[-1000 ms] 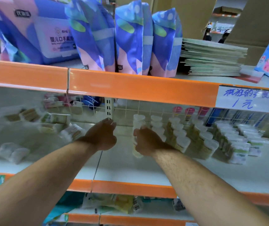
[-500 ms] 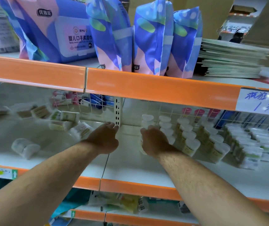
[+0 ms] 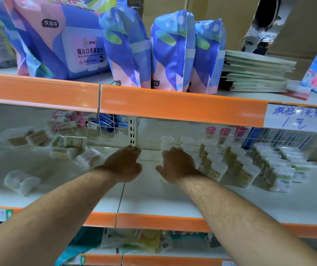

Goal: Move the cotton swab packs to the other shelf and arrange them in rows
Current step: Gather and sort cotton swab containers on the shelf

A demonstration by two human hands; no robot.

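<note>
While my right hand (image 3: 176, 166) covers the end swab pack (image 3: 163, 180) of the rows (image 3: 236, 166) on the right shelf (image 3: 173, 200), its grip hidden from me, my left hand (image 3: 124, 164) reaches flat and empty; I'd square that pack against its neighbours, then fetch the loose packs (image 3: 71, 150).

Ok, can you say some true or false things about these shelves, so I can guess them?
1. The upright swab tubs right of the hands stand in rows. True.
2. The loose swab packs on the left are lined up neatly. False: they lie scattered.
3. Both hands are up among the wipes. False: the left hand and right hand reach into the middle shelf.
4. An orange edge runs under the blue and pink wipe packs. True.
</note>
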